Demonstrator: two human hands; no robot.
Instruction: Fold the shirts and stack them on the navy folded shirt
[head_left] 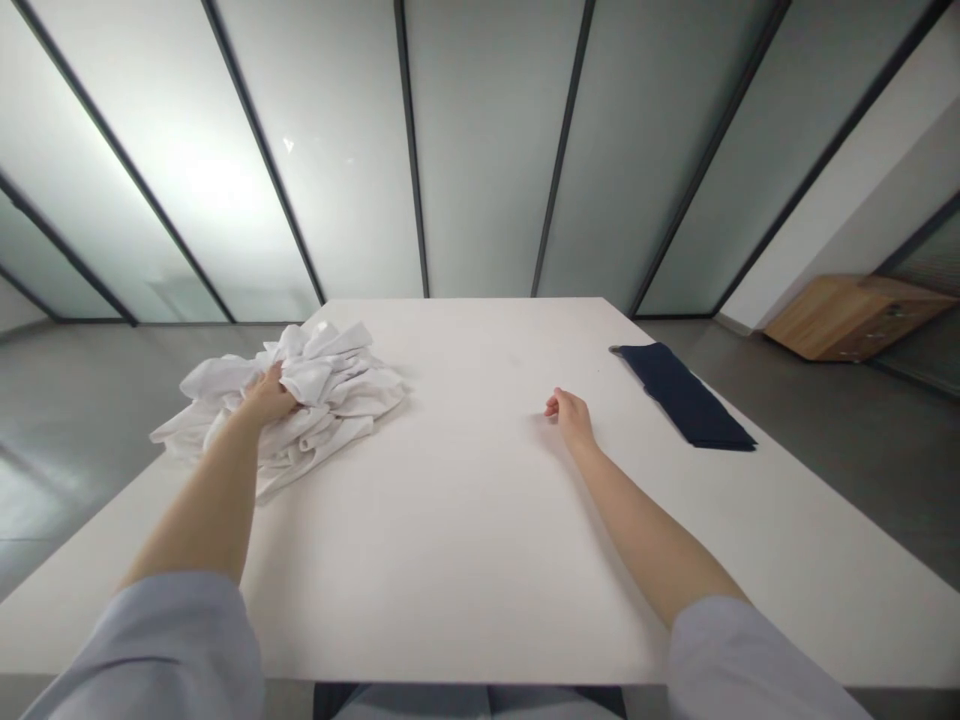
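Observation:
A crumpled heap of white cloth (337,385), which looks like clothing, lies on the left side of the white table (450,560). My left hand (271,395) is sunk into the top of the heap, its fingers closed on a fold and partly hidden by it. Just above the middle-right of the table is my right hand (571,410), with fingers curled in and nothing visible in them. To its right lies a folded navy-blue garment (682,395), long and flat, slanting along the table's right side.
Frosted glass panels (487,150) with dark frames stand behind the table's far edge. A wooden cabinet (847,315) is on the grey floor (757,370) at the right. The table's near edge runs just in front of my lap.

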